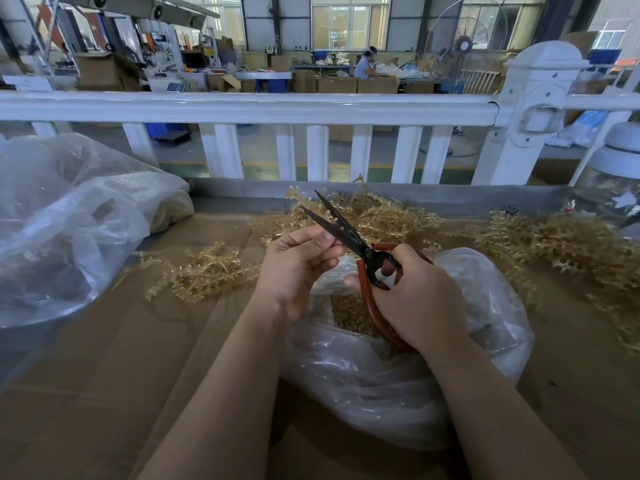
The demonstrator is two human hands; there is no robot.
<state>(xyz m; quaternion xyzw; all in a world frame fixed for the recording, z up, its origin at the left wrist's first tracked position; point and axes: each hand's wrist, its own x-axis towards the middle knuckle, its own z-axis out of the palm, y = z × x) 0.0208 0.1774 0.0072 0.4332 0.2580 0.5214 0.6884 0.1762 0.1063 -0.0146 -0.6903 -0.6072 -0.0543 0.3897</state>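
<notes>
Right hand (419, 296) curled round scissors (347, 234) handles, blades apart above open bag (381, 382). Left hand (298, 268) fingertips pinch a tiny piece (341, 229) at the blade, barely discernible.

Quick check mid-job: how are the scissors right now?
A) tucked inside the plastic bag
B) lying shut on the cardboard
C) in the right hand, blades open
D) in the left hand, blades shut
C: the right hand grips the red handles of the scissors, and the black blades stand apart, while the left hand pinches a tiny piece beside the lower blade.
</notes>
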